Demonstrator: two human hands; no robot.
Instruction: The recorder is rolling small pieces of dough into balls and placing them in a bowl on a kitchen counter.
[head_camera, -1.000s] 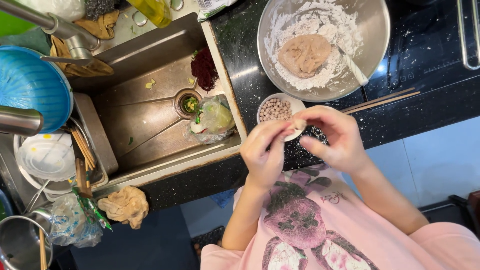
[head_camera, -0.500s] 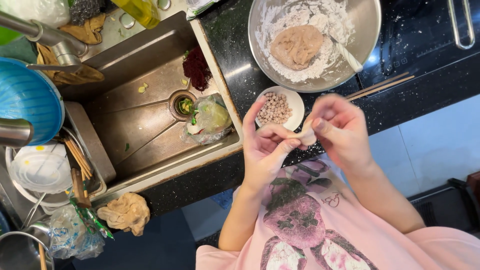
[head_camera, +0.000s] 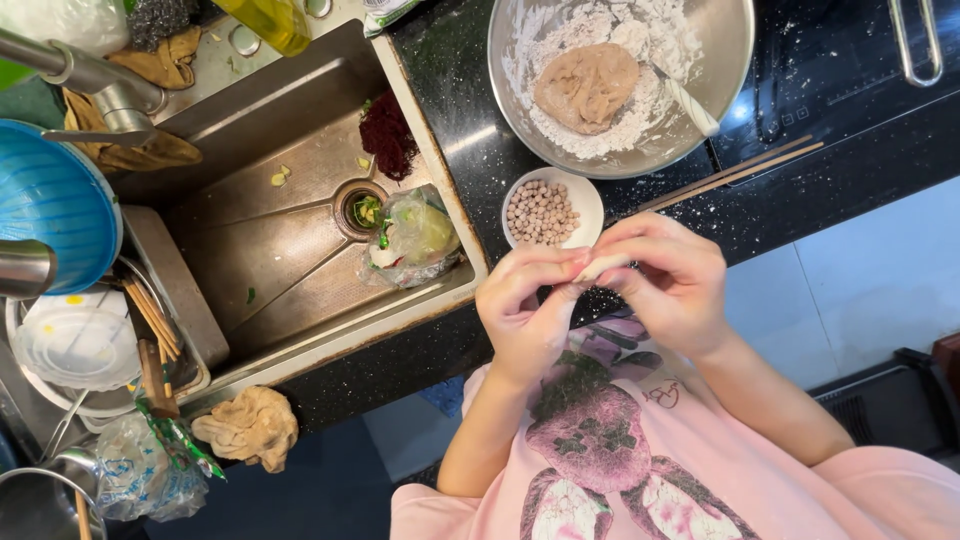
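Dough fills much of the steel mixing bowl (head_camera: 620, 85) beyond both hands: one big tan lump (head_camera: 585, 85) lies unshaped amid loose flour, so most of the rolling looks undone. Just past the fingertips stands a small white dish (head_camera: 548, 210) of finished little dough balls, only partly full. Wooden chopsticks (head_camera: 725, 178) lie on the black counter beyond the right hand. Left hand (head_camera: 525, 305) and right hand (head_camera: 665, 280) press together, fingers pinching a small piece of dough (head_camera: 597, 266) between them, mid-shaping.
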